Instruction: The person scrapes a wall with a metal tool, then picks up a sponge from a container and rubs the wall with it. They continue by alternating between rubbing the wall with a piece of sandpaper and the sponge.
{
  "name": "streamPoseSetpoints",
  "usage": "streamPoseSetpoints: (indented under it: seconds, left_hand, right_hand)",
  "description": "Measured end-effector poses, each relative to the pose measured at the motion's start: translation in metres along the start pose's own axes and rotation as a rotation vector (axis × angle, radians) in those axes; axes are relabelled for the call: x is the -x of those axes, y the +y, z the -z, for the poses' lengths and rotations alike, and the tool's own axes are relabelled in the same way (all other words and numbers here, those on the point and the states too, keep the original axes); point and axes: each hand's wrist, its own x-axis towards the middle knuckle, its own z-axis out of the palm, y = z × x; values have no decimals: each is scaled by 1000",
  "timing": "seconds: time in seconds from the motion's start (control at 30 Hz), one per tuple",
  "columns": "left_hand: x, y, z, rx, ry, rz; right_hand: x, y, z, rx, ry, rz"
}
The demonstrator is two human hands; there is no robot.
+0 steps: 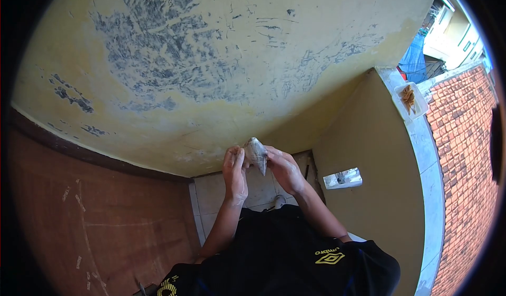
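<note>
A grey-white bundle [256, 154], pointed at both ends and smeared with pale material, is held up between my two hands in front of the wall. I cannot make out whether it is a folded cloth or a filled plastic bag. My left hand [234, 170] has its fingers closed at the bundle's left side. On the other side my right hand [284, 170] grips it, thumb and fingers partly hidden behind it. Whitish dust coats both hands. Close ahead stands the yellow wall [221, 122], with dark scraped patches [153, 43] and pale smears.
To the right, a low wall [369, 138] bears a tiled ledge with a clear plastic container [412, 102] of brown pieces. A white, shiny tray-like thing [342, 178] with grey matter lies lower. A brown panel [105, 211] stands left; roof tiles [469, 148] lie beyond the ledge.
</note>
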Motion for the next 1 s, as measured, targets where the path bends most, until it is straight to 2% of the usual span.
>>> streamPoseSetpoints:
  seconds: [0.03, 0.07, 0.13, 0.2, 0.33, 0.4, 0.53, 0.6, 0.63, 0.7, 0.73, 0.83, 0.97, 1.0]
  left_hand:
    - [-2, -6, 2, -150, 94, -64]
    - [-4, -12, 3, -147, 89, -71]
    - [-2, -15, -7, -175, 87, -80]
    - [-1, -24, -14, -147, 68, -60]
    - [1, -40, -28, -279, -16, -150]
    - [6, -46, -34, -339, -18, -246]
    - [6, -59, -36, -346, 0, -308]
    - [3, -60, -28, -335, -5, -266]
    - [2, -59, -23, -328, -16, -226]
    - [2, -54, -15, -424, -5, -273]
    - [2, -51, -15, -519, -3, -326]
    - [2, -50, -14, -433, 8, -343]
    - [-3, -53, -14, -406, 13, -358]
    - [-8, -57, -11, -357, 22, -287]
  right_hand:
    - [4, -2, 2, -26, -15, -39]
    - [8, -3, 4, -21, -20, -33]
    - [17, -5, 8, -345, -4, -111]
    - [23, -6, 10, -403, -39, -78]
    - [33, -7, 7, -502, 89, -20]
    - [37, -3, 2, -716, 111, 19]
    - [40, 13, 6, -712, 85, -20]
    - [40, 11, 4, -458, 136, 26]
    - [38, 11, 6, -457, 136, 19]
    - [38, 11, 11, -115, 105, 44]
    - [38, 11, 12, -114, 103, 37]
    - [33, 7, 9, -102, 57, 24]
    - [30, 9, -9, -371, 83, 14]
    - [29, 12, -13, -450, 125, 15]
